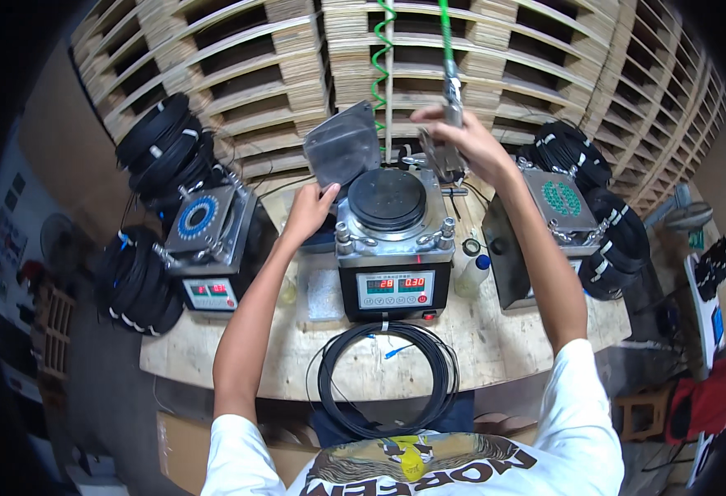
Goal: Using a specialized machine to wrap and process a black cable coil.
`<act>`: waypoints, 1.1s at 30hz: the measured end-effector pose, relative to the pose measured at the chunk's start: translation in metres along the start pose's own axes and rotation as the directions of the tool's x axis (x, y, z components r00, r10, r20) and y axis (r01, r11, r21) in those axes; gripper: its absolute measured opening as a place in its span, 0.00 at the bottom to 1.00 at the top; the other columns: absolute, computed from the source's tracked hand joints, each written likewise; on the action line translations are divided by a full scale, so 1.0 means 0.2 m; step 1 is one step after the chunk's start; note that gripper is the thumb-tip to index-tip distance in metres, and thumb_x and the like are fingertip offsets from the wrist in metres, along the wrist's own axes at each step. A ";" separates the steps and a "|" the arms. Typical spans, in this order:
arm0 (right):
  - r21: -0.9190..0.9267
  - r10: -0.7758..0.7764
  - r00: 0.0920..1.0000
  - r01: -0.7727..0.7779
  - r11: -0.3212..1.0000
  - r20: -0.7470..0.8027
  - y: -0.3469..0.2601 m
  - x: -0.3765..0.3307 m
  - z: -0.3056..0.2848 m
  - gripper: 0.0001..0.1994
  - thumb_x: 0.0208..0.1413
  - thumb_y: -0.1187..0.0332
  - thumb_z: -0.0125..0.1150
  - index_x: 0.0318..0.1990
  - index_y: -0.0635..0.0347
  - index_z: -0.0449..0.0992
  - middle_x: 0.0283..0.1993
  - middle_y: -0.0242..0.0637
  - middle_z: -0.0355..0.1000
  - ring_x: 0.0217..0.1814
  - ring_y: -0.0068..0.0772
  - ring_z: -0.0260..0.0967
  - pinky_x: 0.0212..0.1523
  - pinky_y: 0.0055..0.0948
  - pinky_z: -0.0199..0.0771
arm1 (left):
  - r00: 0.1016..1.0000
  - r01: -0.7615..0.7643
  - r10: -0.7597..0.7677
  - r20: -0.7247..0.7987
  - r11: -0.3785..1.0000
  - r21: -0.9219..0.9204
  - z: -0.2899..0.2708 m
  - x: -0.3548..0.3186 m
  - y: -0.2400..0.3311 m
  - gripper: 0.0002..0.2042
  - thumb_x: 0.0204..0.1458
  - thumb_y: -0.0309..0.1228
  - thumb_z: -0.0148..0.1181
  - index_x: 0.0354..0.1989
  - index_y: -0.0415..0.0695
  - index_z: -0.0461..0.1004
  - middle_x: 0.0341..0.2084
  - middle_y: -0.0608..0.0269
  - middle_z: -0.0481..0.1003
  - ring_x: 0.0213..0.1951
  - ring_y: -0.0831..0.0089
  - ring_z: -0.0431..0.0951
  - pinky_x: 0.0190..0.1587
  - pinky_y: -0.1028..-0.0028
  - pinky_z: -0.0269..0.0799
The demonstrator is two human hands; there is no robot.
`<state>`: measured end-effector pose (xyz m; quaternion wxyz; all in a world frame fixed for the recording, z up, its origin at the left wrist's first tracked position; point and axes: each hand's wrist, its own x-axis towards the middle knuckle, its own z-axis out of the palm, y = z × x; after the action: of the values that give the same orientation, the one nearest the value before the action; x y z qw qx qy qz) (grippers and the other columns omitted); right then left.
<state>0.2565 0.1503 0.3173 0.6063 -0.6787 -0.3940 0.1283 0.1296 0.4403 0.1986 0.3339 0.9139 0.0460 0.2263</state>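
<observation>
In front of me stands a polishing machine [392,281] with a lit red-digit display and a round black pad [387,200] on top. My left hand [307,215] pinches the lower edge of a thin grey square sheet [342,149], held tilted just behind and left of the pad. Over the machine's far right corner my right hand [480,149] is wrapped round a metal air blow gun [452,107], which hangs from a green hose [445,29]. Metal corner clamps [444,234] surround the pad.
Similar machines stand left [202,248] and right [559,202], each carrying a fixture plate. A black cable coil [327,388] with blue connectors overhangs the front table edge. A blue-capped bottle [472,277] stands beside the middle machine. Wooden pallets [255,50] rise behind.
</observation>
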 end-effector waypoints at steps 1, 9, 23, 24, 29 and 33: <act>0.046 0.056 0.998 -0.056 0.997 -0.003 -0.03 -0.09 0.05 0.15 0.57 0.71 0.53 0.52 0.59 0.76 0.43 0.37 0.76 0.42 0.25 0.75 0.43 0.29 0.79 | 0.999 -0.023 0.022 -0.025 0.999 -0.025 0.01 0.00 0.00 0.22 0.60 0.41 0.58 0.26 0.29 0.71 0.18 0.37 0.68 0.21 0.48 0.69 0.28 0.59 0.66; 0.126 -0.052 0.883 0.124 0.984 -0.467 0.05 -0.38 0.64 0.08 0.51 0.78 0.51 0.36 0.65 0.77 0.29 0.29 0.72 0.29 0.16 0.66 0.31 0.20 0.65 | 0.996 0.021 -0.024 -0.082 0.999 -0.041 0.06 -0.06 -0.09 0.18 0.59 0.37 0.57 0.31 0.29 0.72 0.29 0.31 0.74 0.38 0.35 0.75 0.38 0.50 0.69; 0.087 -0.108 0.799 0.196 0.977 -0.591 0.21 -0.35 0.89 0.04 0.54 0.78 0.53 0.29 0.62 0.74 0.31 0.29 0.71 0.33 0.19 0.65 0.37 0.22 0.64 | 0.920 -0.063 0.020 -0.391 0.993 -0.096 0.18 -0.16 -0.02 0.12 0.61 0.30 0.54 0.31 0.30 0.71 0.27 0.33 0.74 0.35 0.36 0.75 0.33 0.50 0.68; 0.086 -0.106 0.799 0.194 0.977 -0.592 0.21 -0.36 0.89 0.04 0.54 0.78 0.53 0.29 0.62 0.74 0.31 0.29 0.71 0.33 0.19 0.65 0.37 0.22 0.64 | 0.921 -0.062 0.019 -0.389 0.993 -0.098 0.19 -0.16 -0.01 0.12 0.61 0.30 0.54 0.31 0.30 0.71 0.27 0.33 0.74 0.35 0.36 0.75 0.33 0.50 0.68; 0.019 -0.204 0.742 0.280 0.960 -0.639 0.24 -0.34 0.85 0.05 0.54 0.80 0.52 0.29 0.62 0.72 0.25 0.24 0.65 0.23 0.12 0.55 0.24 0.19 0.51 | 0.919 -0.067 0.007 -0.394 0.988 -0.138 0.19 -0.16 0.02 0.12 0.60 0.27 0.52 0.31 0.28 0.71 0.25 0.31 0.74 0.34 0.34 0.75 0.35 0.48 0.69; 0.021 -0.179 0.716 0.261 0.965 -0.674 0.24 -0.37 0.77 0.05 0.54 0.80 0.52 0.28 0.61 0.71 0.24 0.23 0.63 0.24 0.12 0.54 0.25 0.20 0.51 | 0.923 -0.034 -0.028 -0.383 0.988 -0.154 0.19 -0.16 0.02 0.12 0.60 0.27 0.52 0.31 0.28 0.71 0.26 0.31 0.74 0.35 0.34 0.75 0.35 0.48 0.69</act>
<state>0.1252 0.2127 0.2147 0.7555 -0.5917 -0.2212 -0.1735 0.1168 0.4076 0.1627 0.3892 0.8227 0.0909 0.4043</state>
